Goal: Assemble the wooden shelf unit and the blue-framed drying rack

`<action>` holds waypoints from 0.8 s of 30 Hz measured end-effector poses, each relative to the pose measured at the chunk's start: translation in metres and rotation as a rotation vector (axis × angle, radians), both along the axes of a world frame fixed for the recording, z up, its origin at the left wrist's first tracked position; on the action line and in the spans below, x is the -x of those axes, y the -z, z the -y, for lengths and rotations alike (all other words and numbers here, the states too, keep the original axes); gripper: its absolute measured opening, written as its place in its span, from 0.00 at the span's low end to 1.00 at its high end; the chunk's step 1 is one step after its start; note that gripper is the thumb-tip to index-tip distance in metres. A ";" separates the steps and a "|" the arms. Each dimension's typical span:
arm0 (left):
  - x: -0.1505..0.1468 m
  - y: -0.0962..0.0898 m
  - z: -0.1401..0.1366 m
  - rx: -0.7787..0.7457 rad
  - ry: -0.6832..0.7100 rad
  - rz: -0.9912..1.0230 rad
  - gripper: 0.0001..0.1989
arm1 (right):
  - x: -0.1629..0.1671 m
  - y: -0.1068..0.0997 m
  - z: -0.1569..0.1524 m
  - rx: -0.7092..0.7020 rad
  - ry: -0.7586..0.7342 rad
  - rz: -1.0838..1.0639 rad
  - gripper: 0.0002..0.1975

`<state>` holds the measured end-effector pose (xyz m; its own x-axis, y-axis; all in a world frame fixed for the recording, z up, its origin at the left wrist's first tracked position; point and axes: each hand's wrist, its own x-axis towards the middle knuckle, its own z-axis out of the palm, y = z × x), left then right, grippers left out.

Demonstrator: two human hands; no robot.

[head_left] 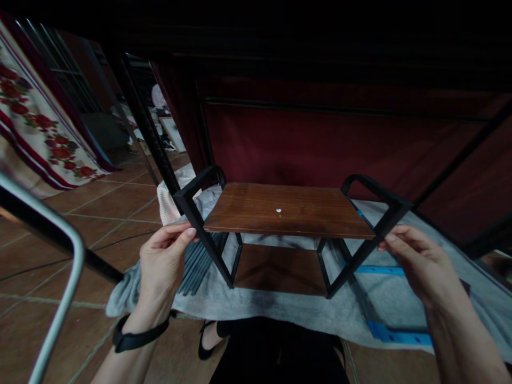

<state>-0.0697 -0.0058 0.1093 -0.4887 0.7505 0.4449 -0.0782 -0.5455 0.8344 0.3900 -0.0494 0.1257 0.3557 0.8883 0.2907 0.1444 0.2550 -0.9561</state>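
- Shelf unit [288,224]: two wood-look boards in black metal side frames, front and centre between both hands, upright, rounded bends at the rear top corners
- Left hand [166,253]: thumb and fingertips pinched on the left side frame, at about upper-board level; black wristband [140,337] on that wrist
- Right hand [416,256]: same pinch on the right side frame, near the upper board's front corner; other fingers curled loosely
- Upper board has a small white spot [279,210] near mid; lower board sits in shadow
- Grey cloth [260,305] below the unit; can't tell if the unit bears on it or is held just above
- Dark rods [196,266] bundled on the cloth, left of the unit, beside left hand
- Blue-marked frame piece [384,271] on the cloth to the right, partly behind right forearm
- Dark red curtain [296,144] behind; tiled floor [132,202] at left
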 end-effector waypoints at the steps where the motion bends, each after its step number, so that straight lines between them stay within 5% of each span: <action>1: 0.001 0.001 0.001 -0.004 -0.023 -0.034 0.12 | 0.001 -0.002 0.000 0.012 -0.017 -0.036 0.13; 7: 0.002 0.002 0.005 0.005 -0.112 -0.171 0.11 | 0.005 -0.007 0.001 0.071 -0.045 -0.147 0.17; 16: -0.003 -0.010 -0.001 0.095 0.112 0.125 0.15 | 0.001 0.002 0.003 0.010 -0.001 -0.040 0.14; 24: -0.001 -0.005 -0.004 0.086 0.130 0.152 0.16 | 0.002 -0.005 0.002 0.033 -0.010 -0.063 0.15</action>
